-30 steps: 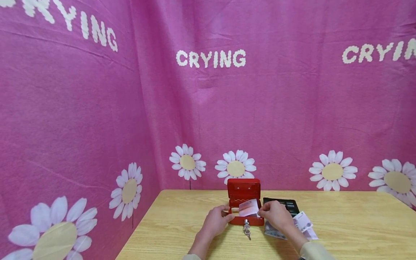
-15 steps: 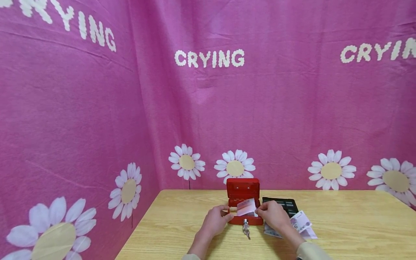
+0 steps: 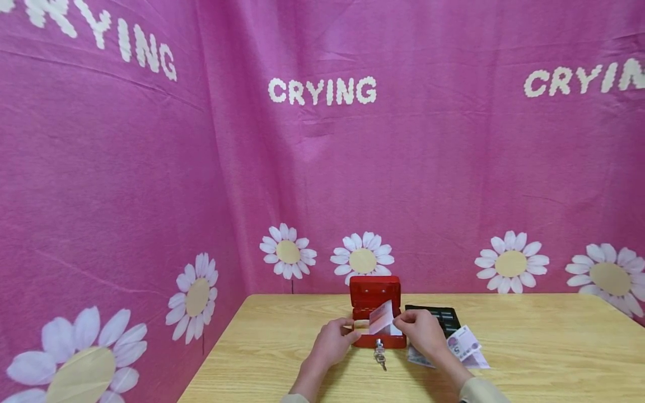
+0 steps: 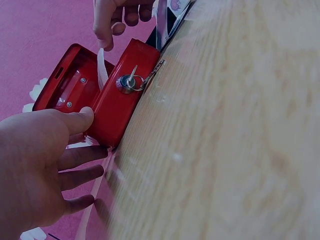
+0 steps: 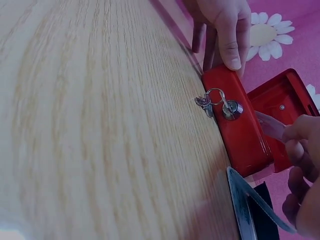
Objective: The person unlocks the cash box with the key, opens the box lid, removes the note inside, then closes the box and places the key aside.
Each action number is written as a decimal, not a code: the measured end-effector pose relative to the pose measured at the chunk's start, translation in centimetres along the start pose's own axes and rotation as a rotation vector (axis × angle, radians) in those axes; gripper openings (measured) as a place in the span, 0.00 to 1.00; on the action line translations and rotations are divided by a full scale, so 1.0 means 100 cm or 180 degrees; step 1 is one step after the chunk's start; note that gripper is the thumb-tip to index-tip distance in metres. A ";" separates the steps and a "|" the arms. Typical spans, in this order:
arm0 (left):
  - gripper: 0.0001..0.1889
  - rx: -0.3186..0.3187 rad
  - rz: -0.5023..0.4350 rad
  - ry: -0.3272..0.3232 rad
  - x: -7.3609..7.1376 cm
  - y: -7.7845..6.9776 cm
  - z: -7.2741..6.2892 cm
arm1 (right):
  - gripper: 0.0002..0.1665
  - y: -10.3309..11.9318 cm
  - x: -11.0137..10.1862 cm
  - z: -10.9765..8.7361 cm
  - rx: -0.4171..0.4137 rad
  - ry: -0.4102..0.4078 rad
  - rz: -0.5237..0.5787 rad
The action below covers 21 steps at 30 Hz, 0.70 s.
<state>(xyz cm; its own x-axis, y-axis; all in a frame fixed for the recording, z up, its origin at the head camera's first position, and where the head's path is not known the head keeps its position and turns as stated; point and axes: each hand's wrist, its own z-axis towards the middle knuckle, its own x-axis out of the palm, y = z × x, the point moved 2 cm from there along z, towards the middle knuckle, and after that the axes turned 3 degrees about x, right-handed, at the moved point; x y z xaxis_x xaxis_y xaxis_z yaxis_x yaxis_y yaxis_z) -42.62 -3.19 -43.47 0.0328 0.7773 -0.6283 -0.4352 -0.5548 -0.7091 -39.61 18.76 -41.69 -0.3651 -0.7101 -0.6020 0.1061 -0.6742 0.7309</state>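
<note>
A red, glossy rectangular cash box (image 3: pixel 392 341) stands on a light wood-grain table (image 3: pixel 534 347), its red lid (image 3: pixel 375 291) raised at the back. From where I stand, the left hand (image 3: pixel 332 340) is at the left end of the cash box: thumb resting on the front corner, fingers fairly straight and spread along that end, not wrapped round it.

The right hand (image 3: pixel 423 333), at the right end of the cash box, pinches a pink-and-white paper banknote (image 3: pixel 381 318), thumb and forefinger together on its edge. The banknote stands tilted in the box opening, in front of the lid. A pale yellowish item (image 3: pixel 361 324) lies inside the box at its left; too small to identify.

Silver metal keys (image 3: pixel 380 360) hang from the round silver lock (image 4: pixel 123 83) on the box front. Just right of the box: a black compartmented tray (image 3: pixel 448 320), with loose purple-and-white paper notes (image 3: pixel 463 342) nearer the person. Behind the box hangs pink daisy-printed cloth (image 3: pixel 353 168).
</note>
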 end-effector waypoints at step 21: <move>0.19 0.0065 0.0001 -0.0016 0.000 0.000 -0.001 | 0.10 0.024 -0.023 -0.011 0.0080 0.0021 0.0675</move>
<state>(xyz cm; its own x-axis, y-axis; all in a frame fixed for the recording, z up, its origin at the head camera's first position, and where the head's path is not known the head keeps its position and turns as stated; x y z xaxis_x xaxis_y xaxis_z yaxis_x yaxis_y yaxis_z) -42.56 -3.24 -43.47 0.0281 0.7787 -0.6267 -0.4534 -0.5488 -0.7023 -37.49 18.59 -38.89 -0.3311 -0.8369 -0.4359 0.1567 -0.5043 0.8492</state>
